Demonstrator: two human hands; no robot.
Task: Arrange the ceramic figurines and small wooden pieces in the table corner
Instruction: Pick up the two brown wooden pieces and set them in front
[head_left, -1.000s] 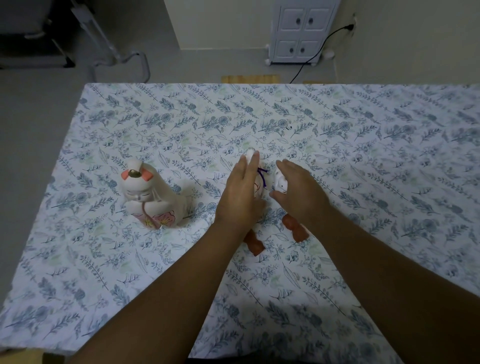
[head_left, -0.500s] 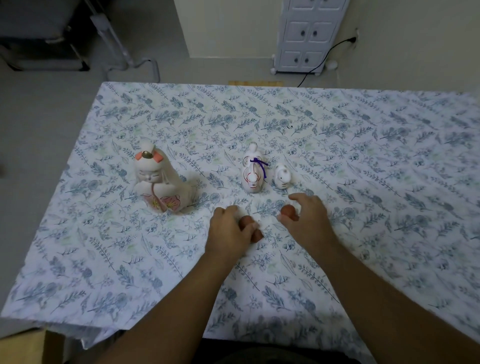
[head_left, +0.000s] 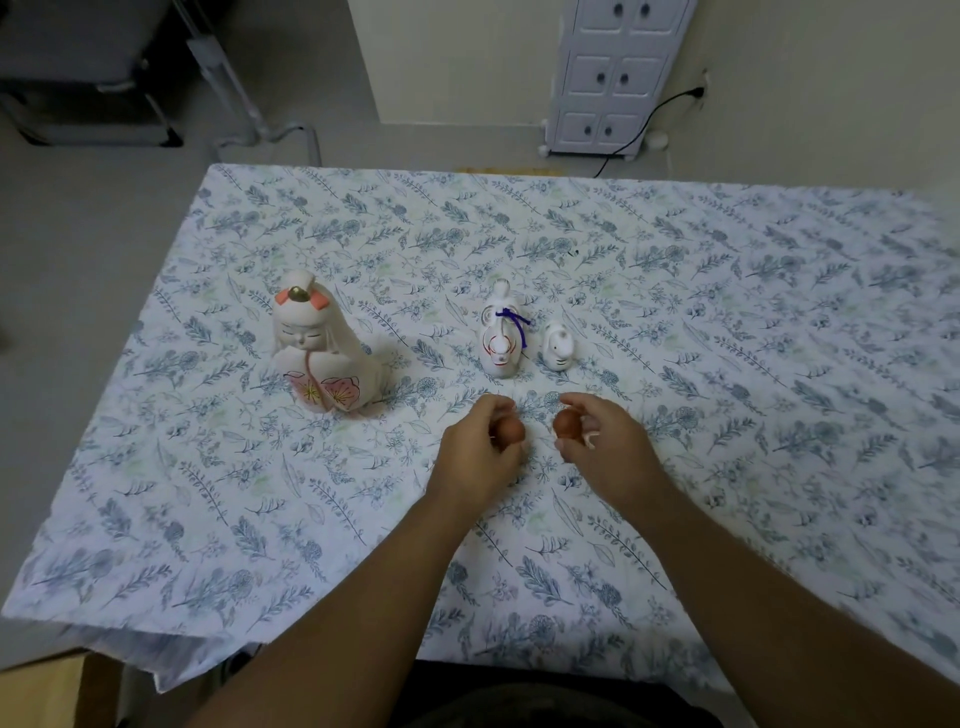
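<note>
A tall white doll figurine (head_left: 319, 353) with pink flowers stands at the table's left. Two white ceramic animals stand mid-table: a larger one with a purple ribbon (head_left: 501, 335) and a small one (head_left: 558, 346) to its right. Just in front of them, my left hand (head_left: 480, 452) grips a reddish-brown wooden piece (head_left: 511, 430). My right hand (head_left: 605, 441) grips a second reddish-brown wooden piece (head_left: 564, 423). Both pieces are held a little apart, mostly hidden by my fingers.
The table wears a white cloth with a blue leaf print (head_left: 727, 338); its left edge and near-left corner (head_left: 78, 613) are close. A white small-drawer cabinet (head_left: 610, 78) with a black cable stands on the floor behind. A metal frame (head_left: 234, 88) stands at back left.
My hands left the two ceramic animals, drew back toward me and closed on the two wooden pieces. They now hold the pieces slightly raised in front of the animals.
</note>
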